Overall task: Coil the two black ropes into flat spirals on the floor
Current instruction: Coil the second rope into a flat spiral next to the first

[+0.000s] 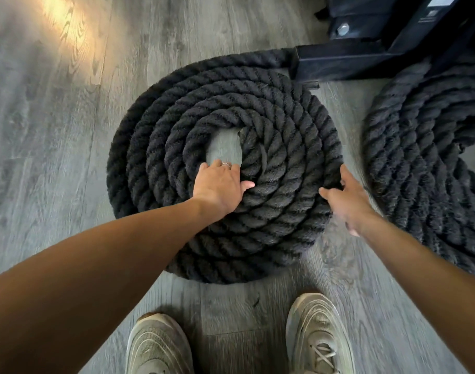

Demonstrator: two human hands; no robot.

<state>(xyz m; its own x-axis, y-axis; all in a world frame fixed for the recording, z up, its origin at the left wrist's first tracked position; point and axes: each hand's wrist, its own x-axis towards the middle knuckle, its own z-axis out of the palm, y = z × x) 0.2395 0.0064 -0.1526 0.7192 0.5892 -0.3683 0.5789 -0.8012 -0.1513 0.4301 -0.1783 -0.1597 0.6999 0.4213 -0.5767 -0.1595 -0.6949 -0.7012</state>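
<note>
The left hand (220,184) is laid palm down on the inner turns of the left rope coil (271,225), fingers curled over the rim of the central gap, thumb spread to the right; no strand is enclosed. A ring (226,164) is worn on one finger. The right hand (347,198) is blurred, opened, with fingertips touching the coil's outer right edge; nothing is gripped. Both forearms are extended forward from the near edge. The coil is laid flat on the grey floor (42,130), slightly elongated near to far, its outer end led to the far right under a black metal frame (366,63). A second coil (419,163) lies just beside it at the right. Two shoes (318,336) are planted near.
</note>
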